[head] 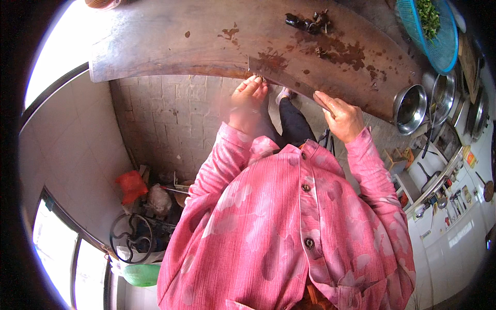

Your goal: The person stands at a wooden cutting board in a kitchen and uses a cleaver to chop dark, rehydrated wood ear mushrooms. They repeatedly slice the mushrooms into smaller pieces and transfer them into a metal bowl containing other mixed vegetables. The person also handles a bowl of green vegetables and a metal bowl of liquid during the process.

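Observation:
My right hand (343, 116) grips the handle of a broad-bladed kitchen knife (286, 79), whose blade slants up and left along the front edge of the wooden table (162, 42). Close to the blade's far end, my left hand (250, 97) has its thumb and fingertips pinched together on a small piece (264, 79); what it is cannot be made out. Several wet, dark, shiny pieces (308, 23) lie on the tabletop beyond the knife, with dark wet stains around them.
At the table's right end are a stainless steel bowl (410, 110), another metal vessel (443, 97) and a blue mesh basket (445, 50) of chopped greens (427, 19). Utensils (453, 201) hang at far right. A red plastic bag (131, 186) and a handwheel (131, 238) are behind on the left.

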The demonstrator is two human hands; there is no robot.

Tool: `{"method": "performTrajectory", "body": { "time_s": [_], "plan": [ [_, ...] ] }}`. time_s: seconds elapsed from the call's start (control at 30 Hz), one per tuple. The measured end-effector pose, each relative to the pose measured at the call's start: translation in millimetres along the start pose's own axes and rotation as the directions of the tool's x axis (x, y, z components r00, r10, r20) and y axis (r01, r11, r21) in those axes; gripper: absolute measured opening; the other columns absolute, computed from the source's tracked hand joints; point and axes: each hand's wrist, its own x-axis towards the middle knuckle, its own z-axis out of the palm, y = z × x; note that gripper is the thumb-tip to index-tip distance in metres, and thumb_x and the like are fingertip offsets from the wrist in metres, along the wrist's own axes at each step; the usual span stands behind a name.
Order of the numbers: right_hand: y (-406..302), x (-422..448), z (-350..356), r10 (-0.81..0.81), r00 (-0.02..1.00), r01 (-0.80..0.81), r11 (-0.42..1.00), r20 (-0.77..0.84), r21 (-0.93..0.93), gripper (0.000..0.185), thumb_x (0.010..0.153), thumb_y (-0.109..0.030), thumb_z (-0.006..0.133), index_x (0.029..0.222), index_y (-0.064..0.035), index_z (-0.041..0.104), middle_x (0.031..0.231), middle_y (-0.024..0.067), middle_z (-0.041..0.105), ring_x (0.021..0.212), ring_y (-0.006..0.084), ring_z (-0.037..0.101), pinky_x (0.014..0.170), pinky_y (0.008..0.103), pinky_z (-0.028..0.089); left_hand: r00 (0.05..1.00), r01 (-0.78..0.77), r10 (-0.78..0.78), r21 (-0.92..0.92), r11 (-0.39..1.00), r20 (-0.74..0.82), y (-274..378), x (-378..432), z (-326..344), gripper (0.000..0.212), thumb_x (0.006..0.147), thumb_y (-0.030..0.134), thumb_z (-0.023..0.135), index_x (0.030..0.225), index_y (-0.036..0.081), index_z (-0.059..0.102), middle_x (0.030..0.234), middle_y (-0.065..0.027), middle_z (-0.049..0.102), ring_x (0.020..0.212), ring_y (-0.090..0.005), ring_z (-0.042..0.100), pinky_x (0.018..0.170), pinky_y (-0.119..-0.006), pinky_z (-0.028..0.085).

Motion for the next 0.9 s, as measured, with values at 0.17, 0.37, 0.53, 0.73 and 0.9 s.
{"method": "performTrajectory", "body": {
  "time_s": [0.17, 0.37, 0.53, 0.73, 0.9],
  "plan": [
    [2.0, -12.0, 0.6, 0.002, 0.993, 0.011, 0.994, 0.117, -0.112, 0.043, 0.07, -0.006, 0.06, 0.111, -0.0175, 0.057, 0.072, 0.0088, 0.059, 0.063, 0.0297, 0.06, 0.055, 0.0382, 0.05, 0.974, -0.097, 0.115, 0.095, 0.991, -0.195, -19.1, 5.7, 3.1, 0.013, 0.081, 0.013, 0.061, 0.093, 0.011, 0.055, 0.085, -0.0015, 0.06, 0.072, -0.0145, 0.06, 0.058, -0.024, 0.05],
    [-0.3, -17.4, -5.0, 0.042, 0.986, -0.013, 0.984, 0.163, -0.177, 0.047, 0.069, -0.003, 0.058, 0.113, -0.0194, 0.056, 0.069, 0.0088, 0.056, 0.061, 0.03, 0.059, 0.053, 0.039, 0.049, 0.968, -0.143, 0.158, 0.086, 0.986, -0.195, -26.9, 12.5, 10.6, 0.017, 0.083, 0.022, 0.058, 0.094, 0.01, 0.056, 0.078, -0.0007, 0.06, 0.06, -0.0142, 0.057, 0.045, -0.025, 0.043],
    [4.4, -16.4, -2.5, -0.005, 0.994, 0.024, 0.985, 0.108, -0.172, 0.041, 0.071, -0.008, 0.058, 0.111, -0.0184, 0.056, 0.062, 0.0088, 0.054, 0.055, 0.0296, 0.058, 0.048, 0.0401, 0.049, 0.953, -0.118, 0.111, -0.007, 0.993, -0.283, -23.8, 11.6, 18.6, 0.01, 0.081, 0.005, 0.06, 0.089, 0.002, 0.055, 0.081, -0.0068, 0.06, 0.068, -0.0172, 0.06, 0.059, -0.03, 0.052],
    [8.5, -16.6, -2.2, 0.001, 0.995, 0.014, 0.987, 0.096, -0.161, 0.039, 0.071, -0.009, 0.057, 0.11, -0.0175, 0.056, 0.064, 0.0091, 0.056, 0.056, 0.0293, 0.059, 0.049, 0.0397, 0.049, 0.913, -0.106, 0.113, 0.039, 0.994, -0.392, -23.2, 2.9, 39.0, 0.013, 0.081, 0.003, 0.058, 0.093, 0.003, 0.053, 0.087, -0.0082, 0.059, 0.074, -0.0202, 0.061, 0.062, -0.033, 0.052],
    [10.6, -18.1, 3.1, 0.029, 0.996, -0.019, 0.994, 0.09, -0.108, 0.041, 0.071, -0.008, 0.056, 0.111, -0.0182, 0.055, 0.066, 0.01, 0.057, 0.057, 0.0305, 0.059, 0.05, 0.041, 0.049, 0.869, -0.091, 0.122, 0.087, 0.992, -0.48, -26.4, 7.0, 44.2, 0.012, 0.082, 0.003, 0.056, 0.093, 0.004, 0.052, 0.087, -0.008, 0.059, 0.074, -0.0202, 0.061, 0.061, -0.032, 0.052]
  ]
}}
